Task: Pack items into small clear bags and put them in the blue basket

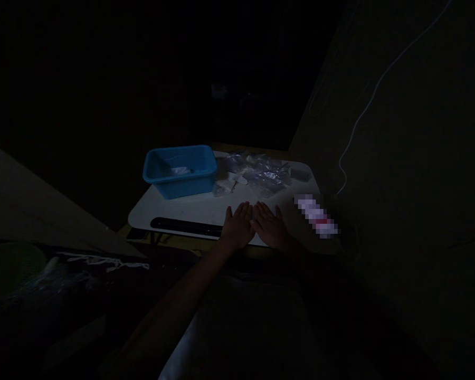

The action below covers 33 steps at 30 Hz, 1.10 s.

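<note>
Side by side over the front edge of a small white table (142,211), my left hand (238,226) and my right hand (269,225) are held out with fingers stretched and palms showing. Neither one holds anything. Beyond them lie several clear plastic bags (267,174), crumpled together. A small packet (224,187) and a pale flat piece (240,179) rest between the bags and a blue plastic basin (186,184). Inside the basin is something whitish (181,170) that I cannot make out.
A black slotted strip (186,226) runs along the table's front edge. At the right lies a blurred-out bright object (315,215). A white cable (356,124) hangs along the right wall. A green basket (13,269) stands low at the left. The room is very dark.
</note>
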Motion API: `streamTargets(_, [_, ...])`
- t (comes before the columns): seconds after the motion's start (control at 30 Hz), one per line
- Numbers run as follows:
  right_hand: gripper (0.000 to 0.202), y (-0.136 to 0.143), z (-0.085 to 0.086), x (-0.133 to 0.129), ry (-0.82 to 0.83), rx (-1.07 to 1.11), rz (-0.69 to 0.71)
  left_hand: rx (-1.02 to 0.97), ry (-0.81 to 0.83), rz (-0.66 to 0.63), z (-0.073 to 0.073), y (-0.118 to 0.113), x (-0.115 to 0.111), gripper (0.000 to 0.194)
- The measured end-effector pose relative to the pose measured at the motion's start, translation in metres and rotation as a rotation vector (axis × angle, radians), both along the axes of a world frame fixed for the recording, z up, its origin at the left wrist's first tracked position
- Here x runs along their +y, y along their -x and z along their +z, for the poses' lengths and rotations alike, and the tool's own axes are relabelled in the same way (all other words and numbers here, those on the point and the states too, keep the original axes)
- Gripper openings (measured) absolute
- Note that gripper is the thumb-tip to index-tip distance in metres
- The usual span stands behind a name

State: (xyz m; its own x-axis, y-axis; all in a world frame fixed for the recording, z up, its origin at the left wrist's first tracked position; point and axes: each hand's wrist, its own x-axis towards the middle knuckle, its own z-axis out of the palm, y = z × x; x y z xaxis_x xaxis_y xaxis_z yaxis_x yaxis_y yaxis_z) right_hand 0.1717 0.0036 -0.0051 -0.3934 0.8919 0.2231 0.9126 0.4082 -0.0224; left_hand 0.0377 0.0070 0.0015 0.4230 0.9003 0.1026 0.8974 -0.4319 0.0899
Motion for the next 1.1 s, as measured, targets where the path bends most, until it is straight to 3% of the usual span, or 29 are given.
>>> streamTargets(0.87, [0.05, 0.002, 0.0, -0.001, 0.022, -0.002, -0.042, -0.005, 0.0, 0.008, -0.001, 0.001, 0.0, 0.053])
streamTargets(1.1, [0.039, -0.009, 0.004, 0.024, 0.071, 0.285, -0.11, -0.009, -0.014, 0.009, 0.0, 0.0, 0.0, 0.054])
